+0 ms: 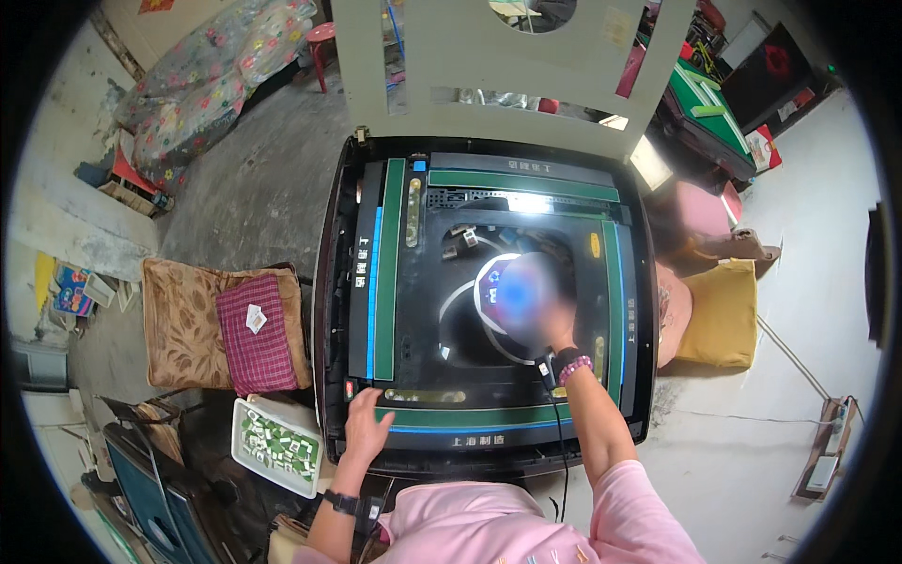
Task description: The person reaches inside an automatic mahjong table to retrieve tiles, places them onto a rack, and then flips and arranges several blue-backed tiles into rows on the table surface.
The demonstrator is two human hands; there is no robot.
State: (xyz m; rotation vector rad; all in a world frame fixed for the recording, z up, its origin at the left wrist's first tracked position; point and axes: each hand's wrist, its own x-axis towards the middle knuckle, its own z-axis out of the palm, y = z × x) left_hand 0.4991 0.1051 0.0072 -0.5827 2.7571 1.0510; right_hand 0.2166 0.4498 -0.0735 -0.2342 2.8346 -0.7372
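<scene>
At centre, blur is hiding whether the right hand (560, 329) is gripping the disc (490, 295) in the table (421, 329). Lower left, the left hand (365, 425) is resting unclenched near a tile tray (272, 478), a chair (178, 329) standing mid-left.

1. Smooth, glossy black plastic: table panel (418, 310).
2. Smooth white plastic: bin (272, 476); glossy plastic: tiles (280, 442).
3. Matt woven cloth: checked cushion (252, 355).
4. Rough, matt concrete: floor (244, 197).
5. Shiny plastic sheeting: flowered cover (202, 85).
</scene>
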